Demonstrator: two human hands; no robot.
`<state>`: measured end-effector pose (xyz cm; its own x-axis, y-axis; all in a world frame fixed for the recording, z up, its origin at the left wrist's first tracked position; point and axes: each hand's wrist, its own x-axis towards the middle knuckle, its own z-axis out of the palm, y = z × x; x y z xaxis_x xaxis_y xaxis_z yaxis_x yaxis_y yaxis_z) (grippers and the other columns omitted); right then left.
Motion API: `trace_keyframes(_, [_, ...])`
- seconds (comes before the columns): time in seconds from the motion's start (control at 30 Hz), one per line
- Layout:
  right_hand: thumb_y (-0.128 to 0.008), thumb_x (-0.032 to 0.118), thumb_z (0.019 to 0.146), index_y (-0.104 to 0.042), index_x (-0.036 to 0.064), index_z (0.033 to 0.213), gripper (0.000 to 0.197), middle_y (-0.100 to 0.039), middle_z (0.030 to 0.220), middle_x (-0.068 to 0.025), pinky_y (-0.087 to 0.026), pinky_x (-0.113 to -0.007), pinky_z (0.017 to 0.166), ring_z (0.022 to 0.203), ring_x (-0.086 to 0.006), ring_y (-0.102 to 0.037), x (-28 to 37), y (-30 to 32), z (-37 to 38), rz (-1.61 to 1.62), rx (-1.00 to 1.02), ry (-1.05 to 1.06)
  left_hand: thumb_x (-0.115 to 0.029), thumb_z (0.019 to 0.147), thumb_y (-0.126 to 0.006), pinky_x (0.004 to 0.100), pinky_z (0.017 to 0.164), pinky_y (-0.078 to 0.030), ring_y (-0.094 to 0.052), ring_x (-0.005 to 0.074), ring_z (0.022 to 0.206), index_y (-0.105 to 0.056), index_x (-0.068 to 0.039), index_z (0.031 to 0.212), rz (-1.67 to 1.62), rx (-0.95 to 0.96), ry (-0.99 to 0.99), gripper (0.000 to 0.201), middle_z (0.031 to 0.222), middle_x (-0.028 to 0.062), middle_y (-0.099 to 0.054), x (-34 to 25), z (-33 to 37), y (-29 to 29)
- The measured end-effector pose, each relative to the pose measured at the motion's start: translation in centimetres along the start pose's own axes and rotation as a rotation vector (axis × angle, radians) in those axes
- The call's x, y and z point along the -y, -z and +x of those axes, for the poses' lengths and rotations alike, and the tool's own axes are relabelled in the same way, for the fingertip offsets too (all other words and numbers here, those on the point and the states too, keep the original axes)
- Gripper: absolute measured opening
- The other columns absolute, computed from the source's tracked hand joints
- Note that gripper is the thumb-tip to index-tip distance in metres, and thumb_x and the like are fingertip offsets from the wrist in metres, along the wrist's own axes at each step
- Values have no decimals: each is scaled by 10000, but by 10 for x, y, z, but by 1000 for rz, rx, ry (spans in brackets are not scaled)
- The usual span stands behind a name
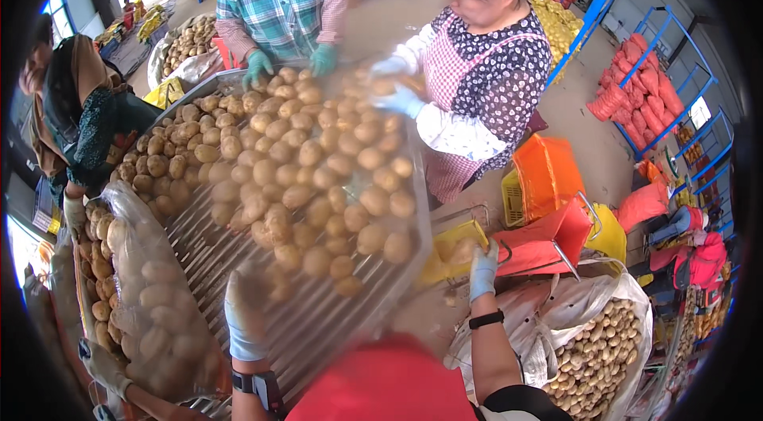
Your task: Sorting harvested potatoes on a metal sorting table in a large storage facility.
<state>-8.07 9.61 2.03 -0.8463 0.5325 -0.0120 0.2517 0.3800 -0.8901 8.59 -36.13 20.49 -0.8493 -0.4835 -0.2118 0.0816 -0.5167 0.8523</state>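
Note:
My left hand (245,314), in a pale blue glove, is over the slatted metal sorting table (211,262), beside the near edge of a heap of potatoes (294,159). Motion smears its fingers, so its grip is unclear. To the right, past the table's edge, my right hand (482,272) wears a similar glove. Its fingers point away from me, against a blurred potato (459,251) on the palm side, above a yellow crate (433,262). The potatoes cover the table's middle and far end; bare slats show nearest me.
Two people in gloves stand across the table, their hands (401,97) at the potatoes. Another person (79,111) is at the left by a clear bag of potatoes (159,302). A red sack (540,242) and a white sack of potatoes (604,349) stand at the right.

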Motion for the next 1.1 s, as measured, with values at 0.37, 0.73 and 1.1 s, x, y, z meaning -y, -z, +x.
trace_keyframes(0.37, [-680,187,871,-620,15,1162,343,-646,1143,-210,-474,-433,958,1094,-369,-604,128,-41,-96,-99,383,493,-475,974,-542,372,809,-534,-661,236,943,-600,-33,1194,355,143,-93,497,1091,121,-676,9,0,-23])
trace_keyframes(0.73, [-673,182,860,-662,46,1108,284,-682,1023,-197,-509,-432,856,955,-379,-642,219,-161,-10,-42,644,692,-301,1006,-530,318,783,-526,-666,175,855,-646,-4,1109,620,-125,-27,335,990,98,-707,24,-4,-18])
trace_keyframes(1.1, [-656,306,871,-556,117,1285,466,-615,1235,-167,-509,-429,907,1075,-337,-618,292,-259,-21,-309,1331,642,-126,968,-556,253,832,-476,-597,106,905,-656,6,1145,839,-326,15,243,1014,44,-690,17,-34,-60])
